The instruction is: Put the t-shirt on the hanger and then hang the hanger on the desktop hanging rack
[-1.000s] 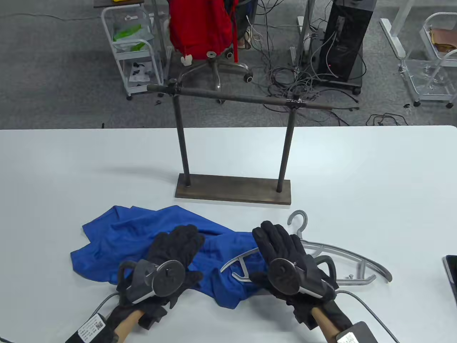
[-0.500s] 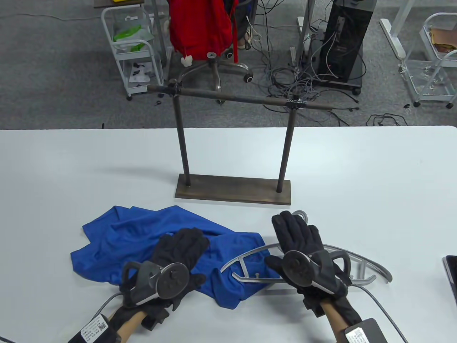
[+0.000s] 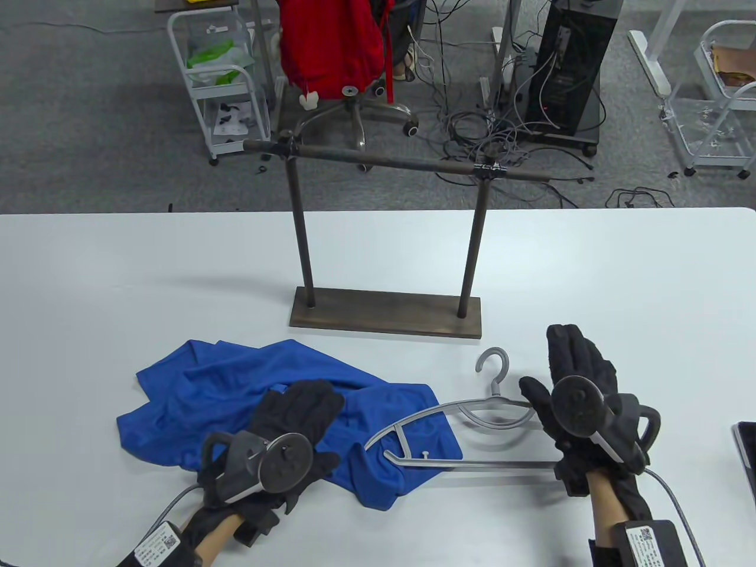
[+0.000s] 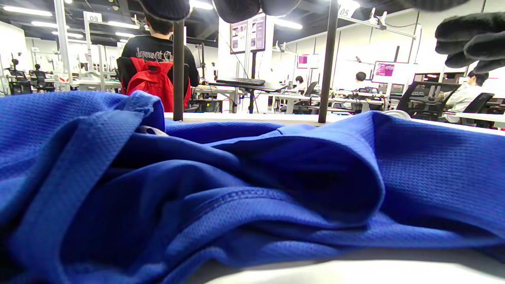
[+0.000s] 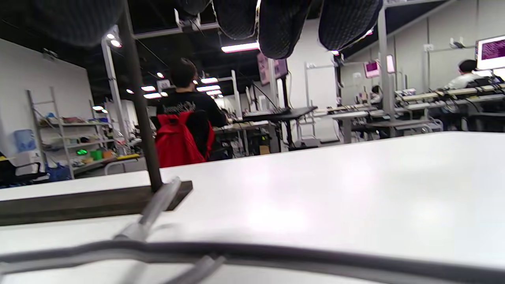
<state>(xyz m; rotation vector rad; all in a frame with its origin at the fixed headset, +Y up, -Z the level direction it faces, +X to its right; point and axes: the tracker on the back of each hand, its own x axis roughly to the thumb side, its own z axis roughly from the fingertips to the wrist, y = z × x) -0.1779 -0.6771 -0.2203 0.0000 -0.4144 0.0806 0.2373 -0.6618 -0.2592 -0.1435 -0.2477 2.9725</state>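
A crumpled blue t-shirt (image 3: 236, 390) lies on the white table (image 3: 118, 283) at the front left and fills the left wrist view (image 4: 197, 189). My left hand (image 3: 307, 404) rests flat on its middle, fingers straight. The grey hanger (image 3: 466, 407) lies flat to the right, its left arm on the shirt's edge and its hook (image 3: 493, 360) pointing at the rack. My right hand (image 3: 570, 360) is over the hanger's right end with fingers extended, holding nothing. In the right wrist view the hanger (image 5: 158, 248) runs below the fingertips (image 5: 280, 27). The dark desktop rack (image 3: 384, 159) stands behind on its base (image 3: 384, 313).
A dark phone-like device (image 3: 745, 443) lies at the table's right edge. Beyond the table are a chair with a red backpack (image 3: 331, 41), white carts (image 3: 218, 77), floor cables and a black computer tower (image 3: 570, 65). People sit at desks in the wrist views.
My right hand has moved right and slightly forward, from above the hanger's middle to its right end. The hanger and shirt lie where they were; the left hand has barely shifted.
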